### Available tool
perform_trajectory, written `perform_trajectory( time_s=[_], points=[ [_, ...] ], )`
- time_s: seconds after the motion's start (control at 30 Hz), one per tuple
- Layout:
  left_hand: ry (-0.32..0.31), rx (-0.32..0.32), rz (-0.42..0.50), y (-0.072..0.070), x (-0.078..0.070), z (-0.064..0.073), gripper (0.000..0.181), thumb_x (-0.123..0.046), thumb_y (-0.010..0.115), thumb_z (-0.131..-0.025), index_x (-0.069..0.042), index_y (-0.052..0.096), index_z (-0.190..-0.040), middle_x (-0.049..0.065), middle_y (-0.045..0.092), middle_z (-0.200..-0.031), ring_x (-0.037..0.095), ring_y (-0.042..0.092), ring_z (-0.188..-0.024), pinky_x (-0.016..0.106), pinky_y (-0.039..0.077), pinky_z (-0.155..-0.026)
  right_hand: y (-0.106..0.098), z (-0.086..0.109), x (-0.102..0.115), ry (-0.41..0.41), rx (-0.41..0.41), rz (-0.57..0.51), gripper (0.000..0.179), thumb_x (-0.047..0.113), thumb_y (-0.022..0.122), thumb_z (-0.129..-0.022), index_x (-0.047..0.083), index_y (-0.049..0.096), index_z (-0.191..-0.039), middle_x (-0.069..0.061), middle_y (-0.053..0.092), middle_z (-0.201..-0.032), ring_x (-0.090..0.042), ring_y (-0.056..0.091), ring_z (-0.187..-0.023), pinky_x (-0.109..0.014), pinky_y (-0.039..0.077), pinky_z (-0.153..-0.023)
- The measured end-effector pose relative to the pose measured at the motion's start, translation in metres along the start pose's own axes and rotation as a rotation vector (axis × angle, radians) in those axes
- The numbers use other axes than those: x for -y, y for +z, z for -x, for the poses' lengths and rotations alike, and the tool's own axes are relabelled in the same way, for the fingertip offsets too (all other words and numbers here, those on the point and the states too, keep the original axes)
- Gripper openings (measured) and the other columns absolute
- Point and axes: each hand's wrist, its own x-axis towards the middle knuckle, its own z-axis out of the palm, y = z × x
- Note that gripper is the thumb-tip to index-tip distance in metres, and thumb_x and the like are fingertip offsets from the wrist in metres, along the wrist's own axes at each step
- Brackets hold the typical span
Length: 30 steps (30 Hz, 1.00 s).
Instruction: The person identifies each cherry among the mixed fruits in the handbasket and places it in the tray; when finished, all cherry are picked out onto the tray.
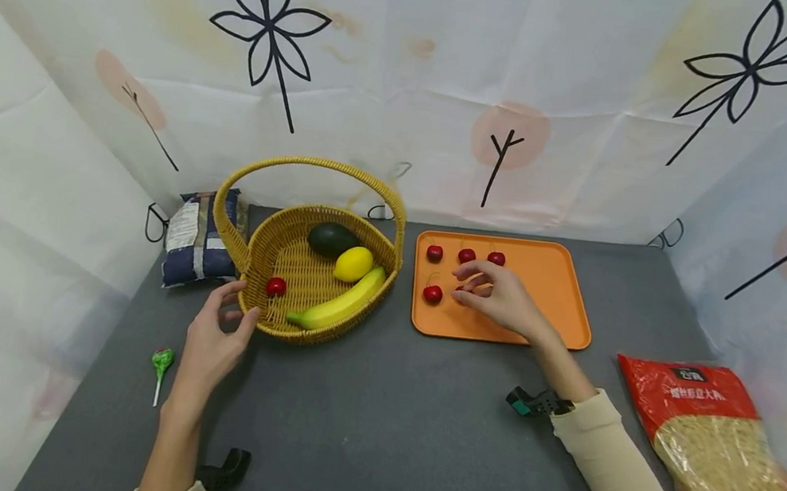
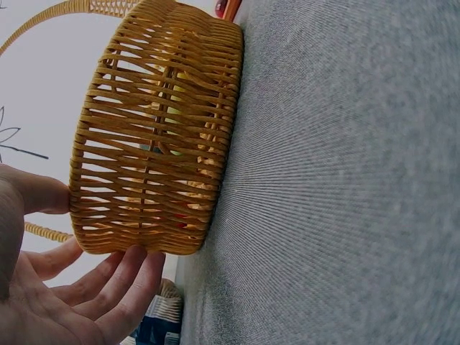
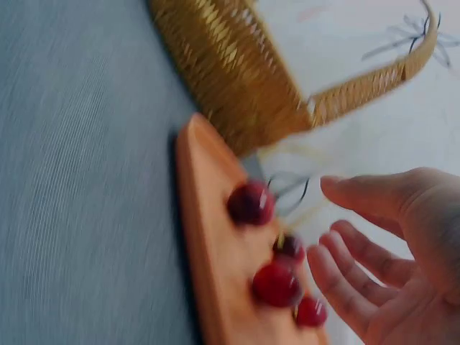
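Observation:
My left hand (image 1: pixel 218 337) is at the left front side of a yellow wicker basket (image 1: pixel 308 338), thumb and fingers spread and touching its outer wall (image 2: pixel 154 144). Inside the basket lie an avocado (image 1: pixel 332 240), a lemon (image 1: pixel 353 264), a banana (image 1: pixel 338 304) and a single cherry (image 1: pixel 276 287). Over an orange tray (image 1: pixel 547 294) hovers my right hand (image 1: pixel 499 295), thumb and fingers apart with nothing between them. Several red cherries sit on the tray, among them a front left cherry (image 1: pixel 432 294) and a back left cherry (image 1: pixel 434 253). Another cherry (image 3: pixel 277 284) is partly hidden under the hand in the head view.
Behind the basket's left side lies a dark blue and white bag (image 1: pixel 200 237). A green lollipop (image 1: pixel 162 361) is on the grey table at left. At right lies a red bag of pasta (image 1: pixel 721 448). White printed cloth (image 1: pixel 398 62) encloses the back and sides.

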Motion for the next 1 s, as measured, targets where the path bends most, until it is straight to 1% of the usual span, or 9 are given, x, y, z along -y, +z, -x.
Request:
perform_trajectory(
  time_s=[0.1,0.17,0.33,0.47,0.6,0.67,0.8,0.9,1.0],
  points=[
    [0.000,0.004,-0.002,0.000,0.000,0.000,0.056,-0.026,0.064,-0.109,-0.013,0.047,-0.160,0.025,0.057,-0.156,0.046,0.068,-0.130,0.063,0.058,-0.103,0.005,-0.002,0.021,-0.036,0.022,-0.075,0.032,0.011,0.081,-0.098,-0.002,0.071,-0.125,-0.019,0.075,-0.120,-0.029,0.074,-0.102,-0.029,0.064,-0.088],
    [0.002,0.004,-0.003,0.000,0.000,0.000,0.056,-0.026,0.064,-0.109,-0.012,0.047,-0.160,0.025,0.057,-0.156,0.045,0.068,-0.130,0.063,0.058,-0.103,0.011,-0.004,0.036,-0.077,0.052,-0.134,0.029,0.009,0.081,-0.097,-0.001,0.071,-0.123,-0.018,0.075,-0.117,-0.026,0.073,-0.100,-0.027,0.063,-0.086],
    [0.001,0.003,-0.004,0.000,0.000,0.000,0.056,-0.026,0.064,-0.109,-0.012,0.047,-0.160,0.025,0.057,-0.156,0.045,0.068,-0.130,0.062,0.058,-0.103,0.033,-0.016,0.071,-0.220,0.169,-0.226,0.028,0.002,0.080,-0.096,-0.001,0.070,-0.123,-0.019,0.073,-0.115,-0.023,0.072,-0.098,-0.034,0.065,-0.084],
    [0.003,0.000,-0.005,0.000,0.000,0.000,0.056,-0.025,0.064,-0.109,-0.012,0.047,-0.160,0.025,0.057,-0.155,0.046,0.069,-0.129,0.063,0.058,-0.103,0.056,-0.037,0.090,-0.287,0.263,-0.267,0.029,0.002,0.079,-0.097,-0.001,0.070,-0.124,-0.023,0.072,-0.119,-0.026,0.074,-0.099,-0.042,0.066,-0.086],
    [0.011,-0.008,-0.006,0.001,0.000,0.000,0.055,-0.024,0.065,-0.109,-0.011,0.047,-0.160,0.026,0.058,-0.154,0.047,0.070,-0.128,0.063,0.058,-0.103,0.083,-0.068,0.105,-0.296,0.376,-0.268,0.029,0.007,0.079,-0.098,0.001,0.070,-0.126,-0.022,0.070,-0.125,-0.028,0.075,-0.105,-0.046,0.066,-0.094],
    [0.011,-0.009,-0.008,0.001,-0.001,-0.001,0.055,-0.024,0.065,-0.109,-0.011,0.047,-0.159,0.026,0.058,-0.154,0.047,0.070,-0.128,0.063,0.058,-0.102,0.097,-0.084,0.111,-0.304,0.436,-0.235,0.030,0.009,0.078,-0.099,0.001,0.070,-0.127,-0.020,0.070,-0.128,-0.028,0.076,-0.108,-0.041,0.065,-0.098],
    [0.009,-0.006,-0.004,0.002,-0.001,-0.001,0.056,-0.023,0.065,-0.108,-0.011,0.047,-0.160,0.026,0.058,-0.154,0.047,0.070,-0.128,0.064,0.058,-0.102,0.122,-0.116,0.119,-0.314,0.529,-0.161,0.033,0.012,0.076,-0.101,-0.003,0.069,-0.130,-0.024,0.071,-0.131,-0.029,0.076,-0.114,-0.030,0.062,-0.102],
    [0.005,-0.006,0.000,0.002,-0.001,-0.001,0.056,-0.024,0.065,-0.108,-0.011,0.047,-0.160,0.026,0.058,-0.154,0.048,0.069,-0.129,0.064,0.058,-0.102,0.137,-0.136,0.125,-0.275,0.560,-0.116,0.036,0.014,0.075,-0.102,-0.005,0.069,-0.132,-0.023,0.073,-0.131,-0.030,0.074,-0.118,-0.025,0.060,-0.101],
    [-0.001,-0.007,0.000,0.001,-0.001,-0.001,0.056,-0.024,0.065,-0.109,-0.011,0.047,-0.160,0.026,0.057,-0.155,0.048,0.069,-0.129,0.065,0.058,-0.103,0.150,-0.150,0.132,-0.209,0.578,-0.064,0.038,0.017,0.075,-0.102,-0.002,0.069,-0.134,-0.018,0.074,-0.130,-0.027,0.072,-0.121,-0.024,0.059,-0.097]
  ],
)
